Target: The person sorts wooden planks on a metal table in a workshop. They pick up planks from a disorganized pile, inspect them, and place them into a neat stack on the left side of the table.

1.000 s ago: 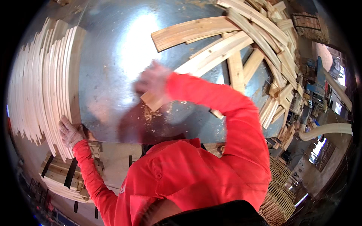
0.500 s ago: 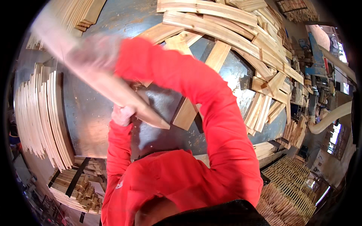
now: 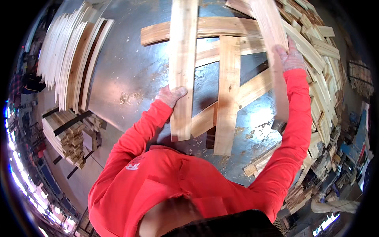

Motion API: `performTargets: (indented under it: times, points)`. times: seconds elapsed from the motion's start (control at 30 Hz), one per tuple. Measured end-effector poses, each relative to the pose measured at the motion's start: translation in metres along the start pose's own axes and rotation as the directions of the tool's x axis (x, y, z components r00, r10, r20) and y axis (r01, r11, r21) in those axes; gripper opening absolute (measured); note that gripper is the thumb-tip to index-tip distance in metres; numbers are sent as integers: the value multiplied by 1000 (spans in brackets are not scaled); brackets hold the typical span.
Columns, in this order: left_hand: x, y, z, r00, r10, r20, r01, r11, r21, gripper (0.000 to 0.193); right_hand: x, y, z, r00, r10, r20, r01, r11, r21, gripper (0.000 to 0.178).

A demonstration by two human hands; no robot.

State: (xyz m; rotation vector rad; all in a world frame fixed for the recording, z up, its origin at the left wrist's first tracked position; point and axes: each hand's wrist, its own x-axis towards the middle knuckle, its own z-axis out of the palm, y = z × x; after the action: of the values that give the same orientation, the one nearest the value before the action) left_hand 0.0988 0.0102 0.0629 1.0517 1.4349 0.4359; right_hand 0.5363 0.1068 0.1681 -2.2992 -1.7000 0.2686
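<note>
Both hands have come apart since the frame half a second ago, when they shared one slanting board; each now has a board of its own. The left hand [image 3: 171,96] is at the near end of the left board [image 3: 182,71], thumb on its upper face and most of the fingers hidden, its grip narrow and holding that wood. The right hand [image 3: 290,57] is farther out, its grip likewise closed on the right board [image 3: 272,43], at that board's right edge. For the handling, this means two boards are now in hand at once, one to each side. The left board points away from the body above the desk [image 3: 108,108] and passes over the crosswise board [image 3: 229,27]; whether it rests there I cannot tell. The right board, partly blurred, is beside the pile [image 3: 319,75]. Between them a short board [image 3: 228,98] lies over a slanting board [image 3: 254,91]. Left of the left hand are shavings [image 3: 132,98] and, farther out, the stack [image 3: 71,59].
</note>
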Motion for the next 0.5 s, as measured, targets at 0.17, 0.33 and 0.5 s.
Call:
performTargets:
  times: [0.17,0.33,0.5]
  points:
    - [43,-62,18,943,282,175,-204,908,-366,40,-62,-175,79,944,296,145,-329,866,376,96]
    - [34,7,16,958,-4,288,115,922,-369,35,-138,-181,134,989,71,-126,-39,969,242,82]
    - [51,-39,-44,894,297,337,-354,928,121,35,-275,-117,136,909,316,270,-211,910,-356,115]
